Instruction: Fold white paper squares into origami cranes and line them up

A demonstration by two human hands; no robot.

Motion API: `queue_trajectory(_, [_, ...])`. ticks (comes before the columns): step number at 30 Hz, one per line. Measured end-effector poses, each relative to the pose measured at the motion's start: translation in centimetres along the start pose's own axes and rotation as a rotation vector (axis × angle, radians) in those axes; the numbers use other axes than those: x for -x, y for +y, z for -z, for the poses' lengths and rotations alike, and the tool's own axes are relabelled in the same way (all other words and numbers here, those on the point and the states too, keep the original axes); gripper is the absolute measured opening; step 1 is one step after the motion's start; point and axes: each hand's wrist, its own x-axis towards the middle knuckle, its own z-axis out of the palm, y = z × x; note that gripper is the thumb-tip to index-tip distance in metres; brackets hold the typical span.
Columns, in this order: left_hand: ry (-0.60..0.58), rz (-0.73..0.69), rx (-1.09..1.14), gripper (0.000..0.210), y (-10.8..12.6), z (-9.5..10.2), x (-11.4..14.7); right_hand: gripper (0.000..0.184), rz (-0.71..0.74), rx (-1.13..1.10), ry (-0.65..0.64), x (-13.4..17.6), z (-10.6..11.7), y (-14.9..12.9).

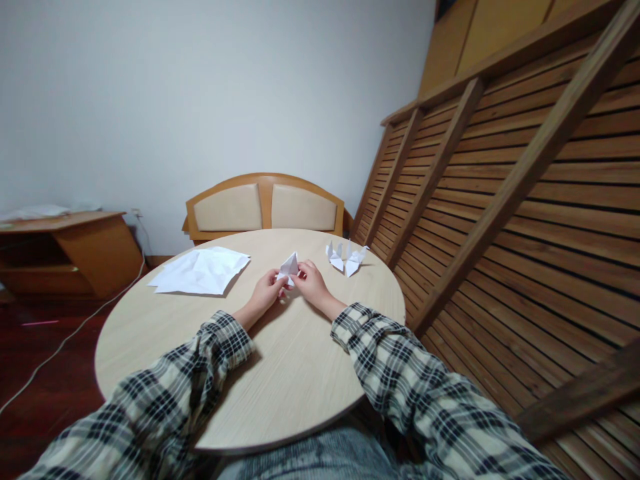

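Observation:
Between my two hands is a small piece of folded white paper [289, 265], its pointed tip facing up. My left hand [267, 291] pinches its left side, thumb on the near face. On the other side, my right hand [313, 285] grips the right edge with fingers closed. The hands partly cover the lower folds. To the right stand two finished-looking white paper cranes [353, 259], close beside each other. A stack of white paper sheets [200, 270], slightly creased, lies to the left of my hands.
Everything rests on a round pale wooden table [300, 373]. Behind it is a padded headboard [265, 207]. A slatted wooden frame [500, 213] leans along the right. At left are a low wooden cabinet [95, 250] and a white cable [75, 340] on the floor.

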Motion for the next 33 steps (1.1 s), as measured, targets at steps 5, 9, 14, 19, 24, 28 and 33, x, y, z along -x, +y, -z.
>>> queue_trajectory(5, [0.001,0.013,0.027,0.03,-0.05,0.0,-0.09,0.008,0.011,-0.005,-0.023,0.14,0.06,-0.17])
queue_trajectory(9, [-0.005,0.039,0.083,0.024,0.19,-0.09,0.08,0.009,0.013,-0.012,-0.046,0.29,0.0,-0.11])
queue_trajectory(14, [-0.003,0.076,0.105,0.021,0.34,-0.14,0.08,0.017,0.002,-0.046,-0.046,0.29,-0.24,0.35])
queue_trajectory(19, [0.002,0.059,0.066,0.024,0.35,-0.14,-0.04,0.025,-0.005,-0.06,-0.045,0.19,-0.33,0.58])
queue_trajectory(24, [0.002,0.072,0.097,0.022,0.51,-0.22,0.01,0.03,-0.01,-0.07,-0.045,0.23,-0.18,0.29])
queue_trajectory(28, [0.012,0.093,0.143,0.02,0.54,-0.24,0.06,0.036,-0.001,-0.073,-0.033,0.32,-0.12,0.11])
queue_trajectory(33, [0.018,0.122,0.183,0.023,0.38,-0.18,0.0,0.037,0.026,-0.063,-0.029,0.38,-0.18,0.19])
